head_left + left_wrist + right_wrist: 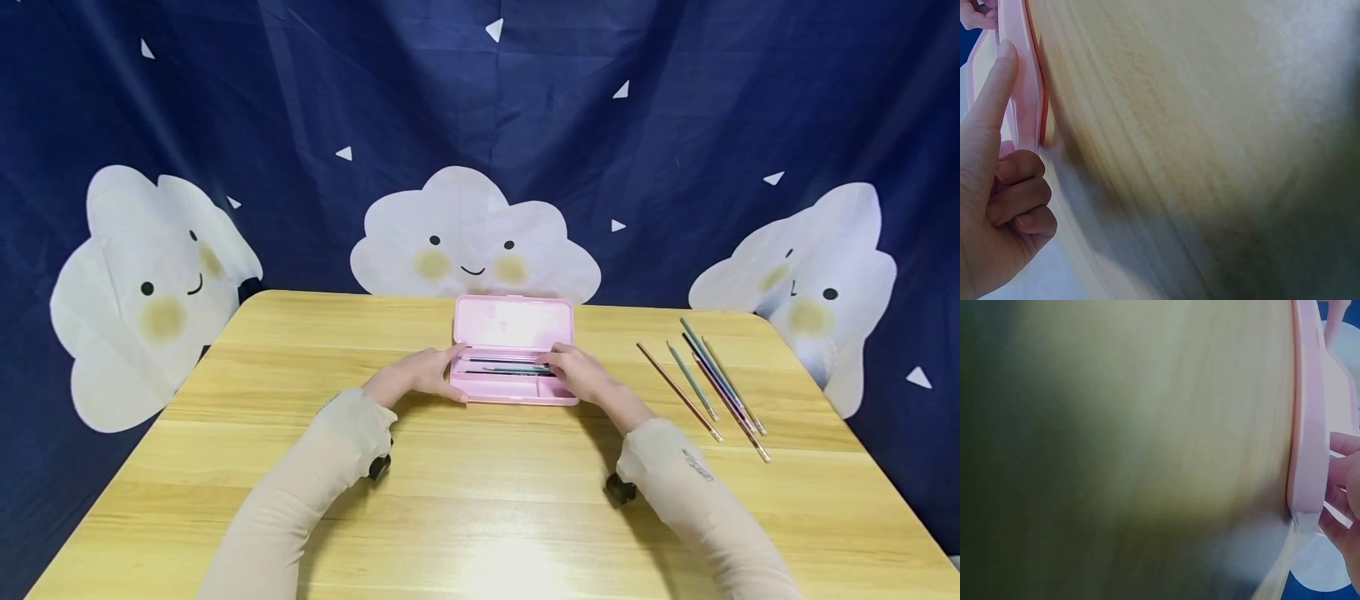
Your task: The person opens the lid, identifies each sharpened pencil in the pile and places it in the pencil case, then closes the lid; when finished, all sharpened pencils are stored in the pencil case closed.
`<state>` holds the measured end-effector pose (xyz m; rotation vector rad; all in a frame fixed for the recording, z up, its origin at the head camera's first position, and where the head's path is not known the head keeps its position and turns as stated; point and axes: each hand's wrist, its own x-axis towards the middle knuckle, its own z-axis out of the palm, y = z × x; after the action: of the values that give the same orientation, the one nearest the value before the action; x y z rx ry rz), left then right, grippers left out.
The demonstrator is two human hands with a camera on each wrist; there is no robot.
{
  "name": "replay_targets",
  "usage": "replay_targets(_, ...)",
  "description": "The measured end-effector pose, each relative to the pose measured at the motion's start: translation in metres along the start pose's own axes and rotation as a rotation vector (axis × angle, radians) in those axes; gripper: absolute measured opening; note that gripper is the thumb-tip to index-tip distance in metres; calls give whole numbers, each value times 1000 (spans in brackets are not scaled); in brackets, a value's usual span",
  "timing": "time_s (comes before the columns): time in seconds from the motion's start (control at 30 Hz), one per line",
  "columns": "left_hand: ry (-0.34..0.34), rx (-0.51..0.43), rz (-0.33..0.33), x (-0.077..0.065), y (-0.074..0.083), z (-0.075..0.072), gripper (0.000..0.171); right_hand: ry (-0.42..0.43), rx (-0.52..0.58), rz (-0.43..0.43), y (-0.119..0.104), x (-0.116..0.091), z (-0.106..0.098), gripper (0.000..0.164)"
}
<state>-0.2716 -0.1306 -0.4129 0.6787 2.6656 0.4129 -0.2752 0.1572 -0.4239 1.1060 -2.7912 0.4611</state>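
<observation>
A pink pencil case lies open on the table, its lid raised at the back. Several pencils lie lengthwise inside. My left hand grips the case's left end, with the thumb along its front side and the other fingers curled at the end. My right hand reaches over the right end, fingertips down at the pencils' right ends. In the right wrist view, its bent fingers pass behind the case's front wall; I cannot tell whether they pinch a pencil.
To the right, several loose pencils lie slantwise on the wooden table, some crossing each other. A dark blue curtain with white clouds hangs behind the table's far edge. Each wrist carries a small black camera.
</observation>
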Motion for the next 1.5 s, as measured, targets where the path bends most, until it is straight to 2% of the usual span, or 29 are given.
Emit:
replay_targets(0.3, -4, 10, 0, 2, -2, 1, 104, 149, 107, -14, 5, -19, -9, 28)
replay_targets(0.5, -7, 15, 0, 2, -2, 1, 104, 201, 87, 3, 18, -39, -16, 28)
replay_targets(0.87, 2, -8, 0, 0, -2, 0, 104, 193, 77, 128, 46, -83, -31, 28)
replay_targets(1.07, -9, -8, 2, -1, 0, -1, 104, 185, 43, 245, 59, -107, -42, 29)
replay_targets(1.33, -2, -3, 3, 2, -1, 0, 104, 140, 17, 384, 76, -128, -53, 31)
replay_targets(1.5, -9, -1, -2, 2, -1, 0, 104, 156, 2, 427, 85, -138, -54, 31)
